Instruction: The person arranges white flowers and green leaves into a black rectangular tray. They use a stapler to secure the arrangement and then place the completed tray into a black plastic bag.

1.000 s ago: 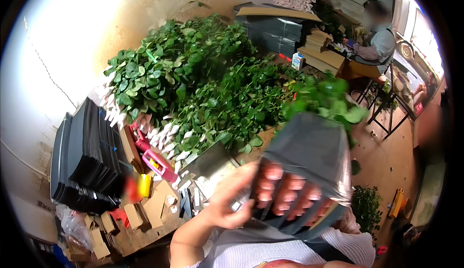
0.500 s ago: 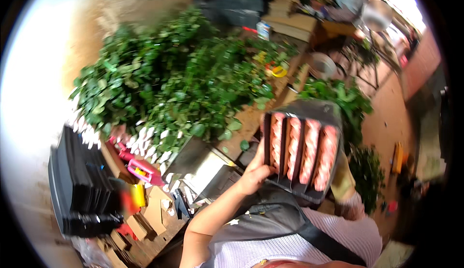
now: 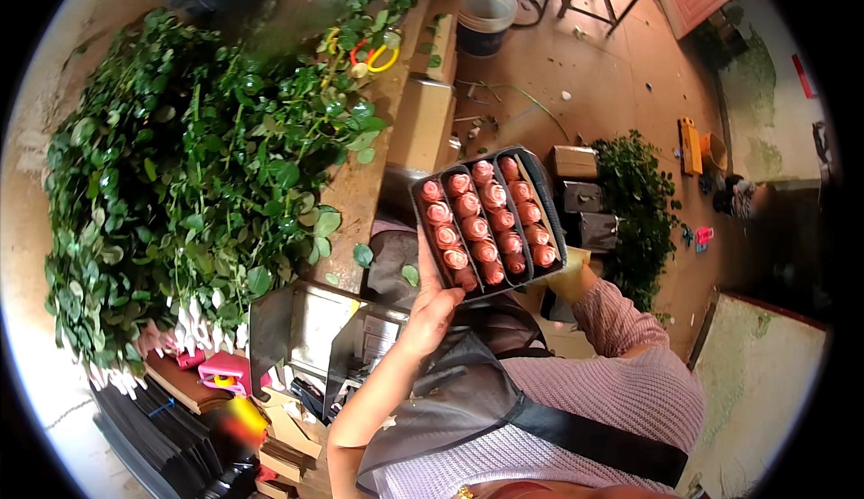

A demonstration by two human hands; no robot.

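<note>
A bunch of pink roses (image 3: 482, 221) is in front of me, its flower heads packed in rows between dark strips inside a black sleeve (image 3: 535, 169). My left hand (image 3: 434, 313), bare, grips the near left corner with its thumb on the edge. At the right side, my right hand (image 3: 570, 276), in a pale yellow glove, supports the sleeve from beneath; its fingers are mostly behind the bunch. On the table to my left lies a large heap of leafy rose stems (image 3: 207, 166), with pale buds (image 3: 193, 326) at its near end.
An open metal box-like frame (image 3: 301, 319) stands by the table edge (image 3: 346, 229). Yellow-handled scissors (image 3: 384, 58) lie among the leaves. Black sheets (image 3: 157, 440) and a pink tool (image 3: 227, 371) are at near left. A bucket (image 3: 483, 17) and bundled greenery (image 3: 634, 220) stand on the floor.
My view has swung to the right, showing more floor. The bunch has tipped so the rose heads face up at me, and it has turned between my hands. Both hands keep hold.
</note>
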